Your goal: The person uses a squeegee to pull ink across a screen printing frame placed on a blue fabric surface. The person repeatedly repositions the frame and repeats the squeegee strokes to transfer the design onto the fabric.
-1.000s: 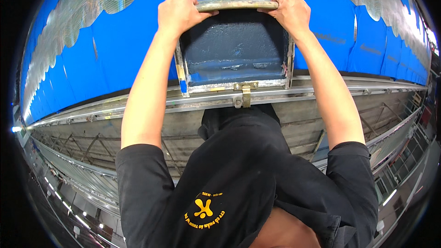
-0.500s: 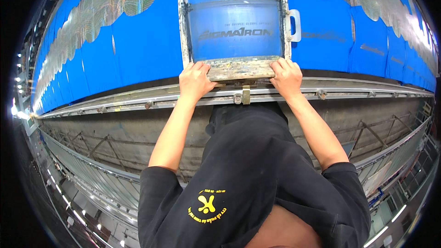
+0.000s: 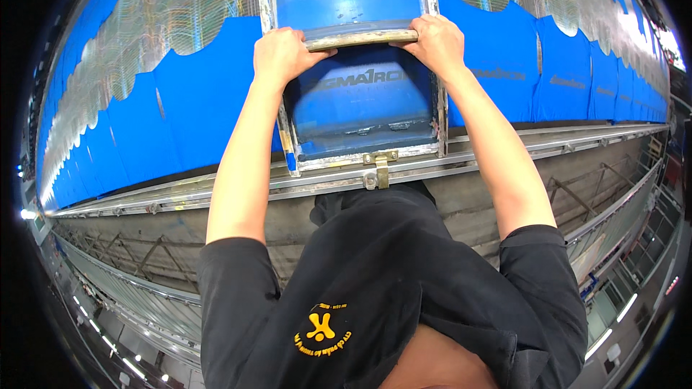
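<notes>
Left hand and right hand curling tightly around a squeegee's nine- and three-o'clock ends, squeegee spanning a screen frame at twelve o'clock, blue fabric spreading toward ten and two, rail running below.

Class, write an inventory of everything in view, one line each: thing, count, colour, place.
Bar: one, pale and stained, across the framed panel, held at both ends
Framed panel: one, worn whitish frame with blue showing inside, top centre
Bracket: one, brassy, at the frame's near edge
Rail: one, silver-grey, along the near side of the blue sheets
Blue sheets: several, left and right of the panel
Glossy strip: silvery with wavy coloured lines, beyond the sheets; extent unclear
Lights: several, white, lower corners
Shirt: one, black with yellow emblem, lower centre
Left hand: one, bare, on the bar's left end
Right hand: one, bare, on its right end
</notes>
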